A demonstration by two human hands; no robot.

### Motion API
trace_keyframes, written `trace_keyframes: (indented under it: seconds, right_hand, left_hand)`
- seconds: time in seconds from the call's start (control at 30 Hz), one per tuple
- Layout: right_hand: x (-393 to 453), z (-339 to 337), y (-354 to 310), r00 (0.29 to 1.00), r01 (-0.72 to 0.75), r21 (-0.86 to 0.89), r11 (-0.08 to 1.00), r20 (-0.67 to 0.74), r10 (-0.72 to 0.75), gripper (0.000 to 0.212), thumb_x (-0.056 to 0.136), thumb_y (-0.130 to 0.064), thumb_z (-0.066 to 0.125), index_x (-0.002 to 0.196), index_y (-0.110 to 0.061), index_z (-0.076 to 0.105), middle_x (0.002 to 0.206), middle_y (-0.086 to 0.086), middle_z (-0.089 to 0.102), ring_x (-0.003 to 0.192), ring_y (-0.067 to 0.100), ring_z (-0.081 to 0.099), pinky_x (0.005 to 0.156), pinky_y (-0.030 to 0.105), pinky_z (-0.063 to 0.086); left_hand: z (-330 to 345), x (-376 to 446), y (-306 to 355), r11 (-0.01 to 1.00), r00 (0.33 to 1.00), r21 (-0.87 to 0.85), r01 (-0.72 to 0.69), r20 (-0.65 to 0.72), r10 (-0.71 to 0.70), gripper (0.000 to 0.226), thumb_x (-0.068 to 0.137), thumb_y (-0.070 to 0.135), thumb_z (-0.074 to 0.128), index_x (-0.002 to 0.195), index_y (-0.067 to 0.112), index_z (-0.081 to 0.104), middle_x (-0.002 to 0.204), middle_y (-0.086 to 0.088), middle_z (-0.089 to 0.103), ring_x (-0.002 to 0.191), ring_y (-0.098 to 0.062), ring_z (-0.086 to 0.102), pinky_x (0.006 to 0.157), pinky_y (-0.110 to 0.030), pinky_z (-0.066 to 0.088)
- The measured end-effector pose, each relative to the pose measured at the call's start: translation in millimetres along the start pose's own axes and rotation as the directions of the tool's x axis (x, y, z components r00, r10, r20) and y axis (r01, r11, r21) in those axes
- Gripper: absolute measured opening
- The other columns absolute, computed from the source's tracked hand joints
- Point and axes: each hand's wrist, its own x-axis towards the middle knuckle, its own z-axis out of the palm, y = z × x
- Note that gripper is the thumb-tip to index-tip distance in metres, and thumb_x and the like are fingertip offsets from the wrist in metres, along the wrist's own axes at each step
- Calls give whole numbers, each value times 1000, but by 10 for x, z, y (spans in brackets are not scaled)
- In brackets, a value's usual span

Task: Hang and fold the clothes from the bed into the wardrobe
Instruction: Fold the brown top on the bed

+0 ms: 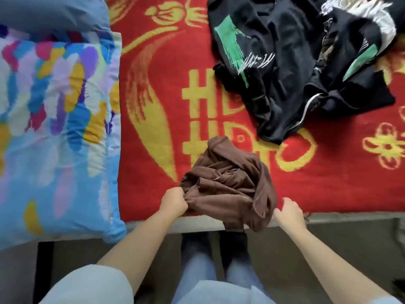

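- Brown garment (230, 185) lay crumpled at the bed's (153, 128) near edge, part hanging over it.
- Left hand (174, 201) gripped its left side in a fist; right hand (289, 212) hovered spread, just beside the right side.
- Step, as I judged: picking it up to fold. Next needed: a right-hand grasp, then shaking it flat.
- Black clothes (295, 62) waited toward the far right corner.

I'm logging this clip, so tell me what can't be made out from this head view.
- Wardrobe: not in frame.
- Black clothes pile: cut off by the top edge; overlapping folds hide how many pieces.
- Brown garment: bunched up, so its type is unclear.
- Left hand fingertips: buried in the brown cloth.
- Right hand: motion-blurred, contact uncertain.
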Motion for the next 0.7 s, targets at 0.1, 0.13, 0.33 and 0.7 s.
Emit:
trace_keyframes:
  seconds: [0.1,0.13,0.33,0.7]
  right_hand:
    - [-19,272,-288,918,391,-100,915,-22,-395,41,83,-11,59,122,0,51,125,16,51,122,33,42,101,39,34]
    - [-32,363,-402,875,483,-124,867,32,-483,45,83,-15,62,125,-3,51,128,13,50,124,31,42,103,38,34]
    - [-97,714,-932,696,718,-175,673,204,-689,77,79,-31,68,144,-19,29,150,6,26,138,25,22,113,38,19]
    - [-283,450,-945,632,772,-167,613,307,-712,41,74,-14,33,87,5,67,130,10,51,125,28,37,102,20,20]
  left_hand:
    - [99,209,-158,993,998,98,58,30,-61,25,86,8,53,111,3,53,120,-15,49,106,-30,53,81,-32,45]
    - [119,265,-214,993,997,115,38,62,-46,23,85,8,54,107,2,56,117,-15,53,105,-30,55,81,-33,46]
    - [145,405,-374,891,896,-167,-422,68,438,16,75,-8,57,86,1,64,88,-2,55,88,-19,50,70,-22,33]
    - [32,175,-617,829,851,-317,-461,106,514,27,80,22,71,90,25,46,77,7,54,70,-11,48,57,-16,31]
